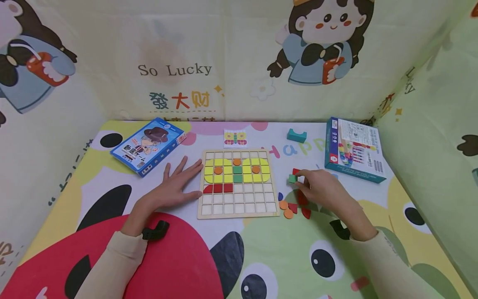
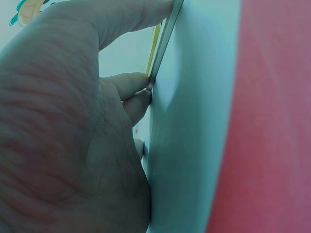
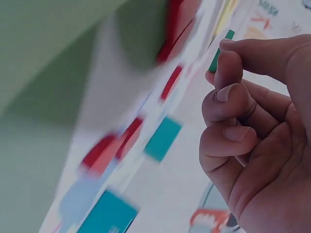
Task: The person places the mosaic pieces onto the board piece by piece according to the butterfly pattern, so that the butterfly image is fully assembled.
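Board (image 1: 239,216) holds tiles (image 1: 237,170); right grip (image 1: 324,187), green piece (image 1: 292,179).

The head view is evenly, softly lit and mostly sharp, its outer edges stretched as by a wide lens. The left wrist view is dim with a blue-green cast, the left hand (image 2: 73,141) shaded. In the right wrist view, red pieces (image 3: 99,149) blur while the right hand (image 3: 265,145) looks crisper.
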A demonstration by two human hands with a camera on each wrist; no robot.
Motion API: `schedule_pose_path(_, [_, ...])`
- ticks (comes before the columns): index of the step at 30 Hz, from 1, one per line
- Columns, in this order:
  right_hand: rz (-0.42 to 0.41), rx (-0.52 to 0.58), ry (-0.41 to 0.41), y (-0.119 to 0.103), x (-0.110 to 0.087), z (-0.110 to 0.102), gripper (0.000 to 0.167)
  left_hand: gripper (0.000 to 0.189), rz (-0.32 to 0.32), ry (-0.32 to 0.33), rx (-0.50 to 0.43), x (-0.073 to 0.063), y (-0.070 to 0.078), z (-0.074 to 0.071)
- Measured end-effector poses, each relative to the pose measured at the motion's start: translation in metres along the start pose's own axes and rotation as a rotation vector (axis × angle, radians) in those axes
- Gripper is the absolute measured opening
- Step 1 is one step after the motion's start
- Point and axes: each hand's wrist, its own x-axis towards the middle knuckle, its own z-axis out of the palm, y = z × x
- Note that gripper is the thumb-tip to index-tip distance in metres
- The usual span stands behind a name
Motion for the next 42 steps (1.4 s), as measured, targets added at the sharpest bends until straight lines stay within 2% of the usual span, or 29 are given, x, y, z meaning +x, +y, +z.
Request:
schedule_pose_path(6, [-0.038, 0.009, -0.028, -0.04, 0.014, 0.012, 0.041, 0.098, -0.006, -0.004, -0.001, -0.001, 0.0, 0.0])
schedule_pose_path(11, [-0.102, -0.008, -0.028, -0.073, 0.025, 0.024, 0.045, 0.098, -0.005, -0.001, -0.005, 0.0, 0.0, 0.001])
schedule_pose_path(15, [-0.165, -0.039, -0.02, -0.095, 0.034, 0.03, 0.04, 0.099, -0.005, 0.0, -0.005, 0.0, -0.001, 0.001])
schedule_pose_path(20, [-0.203, -0.06, -0.029, -0.113, 0.041, 0.034, 0.034, 0.098, -0.002, 0.001, -0.014, 0.001, -0.001, 0.001])
schedule_pose_path(27, [-0.237, -0.095, -0.028, -0.123, 0.045, 0.04, 0.031, 0.097, 0.006, 0.003, -0.011, 0.002, -0.001, 0.001])
schedule_pose_path(33, [-0.246, -0.105, 0.001, -0.124, 0.046, 0.041, 0.03, 0.096, 0.009, 0.01, -0.014, 0.002, -0.002, 0.0])
schedule_pose_path(42, [-0.254, -0.096, 0.002, -0.12, 0.045, 0.043, 0.033, 0.096, 0.008, 0.005, -0.02, 0.002, -0.002, 0.001])
